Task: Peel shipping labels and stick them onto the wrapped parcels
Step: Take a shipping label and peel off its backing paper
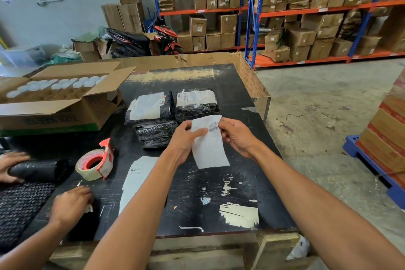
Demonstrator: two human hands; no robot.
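Two hands are holding one white paper shipping label with a printed barcode [209,142] above the middle of the black, scuffed table [241,182]. The left hand [184,140] is pinching the label's upper left edge, and the right hand [235,137] is pinching its upper right corner beside the barcode; the sheet is hanging and curling below them. It looks light, thin and floppy, prone to creasing or sticking to itself, so working it by the corners seems wisest. Three black plastic-wrapped parcels [153,120] are sitting just behind, toward the table's far edge; two are already wearing labels, while the nearest looks bare.
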